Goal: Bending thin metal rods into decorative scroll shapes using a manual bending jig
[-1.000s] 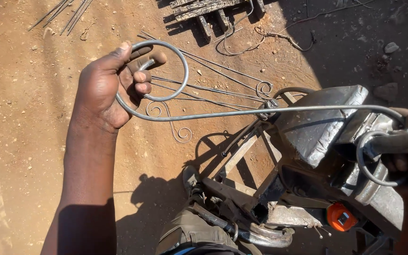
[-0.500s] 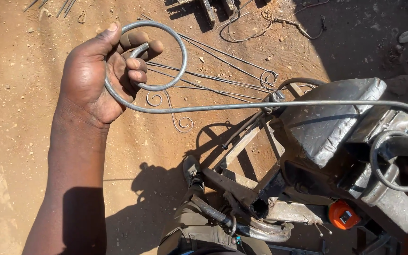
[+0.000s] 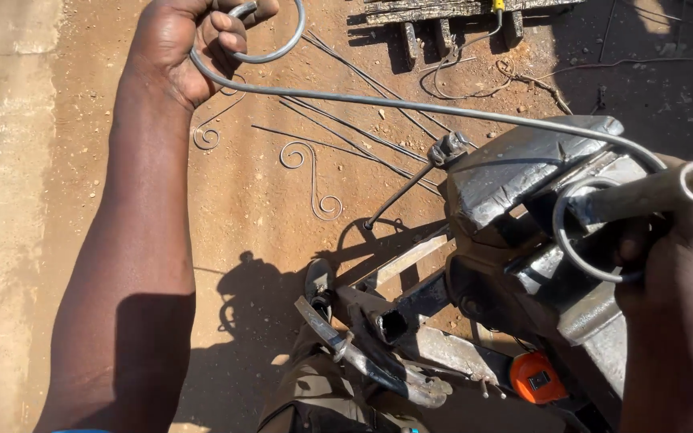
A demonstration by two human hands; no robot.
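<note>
Our left hand (image 3: 190, 44) is closed on the looped end of the steel rod (image 3: 411, 103) at top left. The rod runs right across the bench vise (image 3: 523, 172) and curls around a metal pipe (image 3: 655, 191). Our right hand (image 3: 679, 265) grips that pipe at the vise. Finished scrolls (image 3: 314, 172) lie on the dirt.

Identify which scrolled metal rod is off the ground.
The long rod held between the left hand and right hand; the other scrolled rods lie flat on the dirt.
</note>
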